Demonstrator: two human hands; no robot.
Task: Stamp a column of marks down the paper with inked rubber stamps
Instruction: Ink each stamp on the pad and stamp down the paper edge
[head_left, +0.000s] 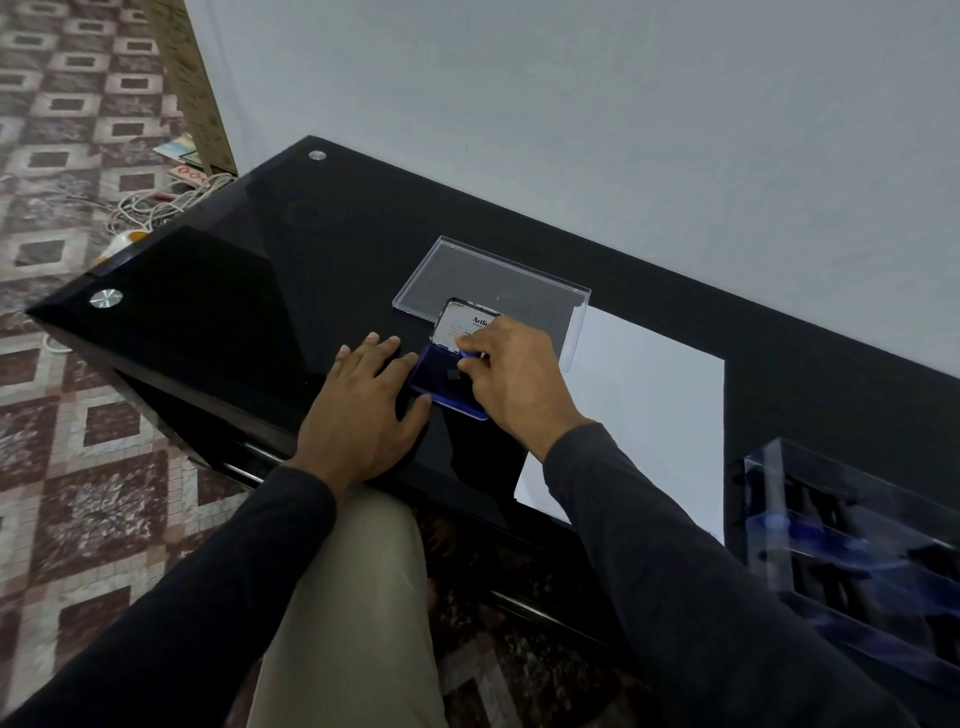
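Head view: you look forward and down from above your own arms.

Your single wide-angle camera sits on your head, tilted steeply toward the black surface (270, 291), near enough that both sleeves fill the lower frame. The horizon leans; wall (623, 104) lies ahead, patterned floor (78, 156) to your left, your lap below.

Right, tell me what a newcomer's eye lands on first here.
The two hands meeting over the open blue ink pad at the middle of the glossy black table: the left hand steadies the pad's near edge with straight fingers, while the right hand pinches a small blue stamp over the ink. Next comes the white paper, unmarked, lying just right of the pad, with a clear plastic lid behind them.
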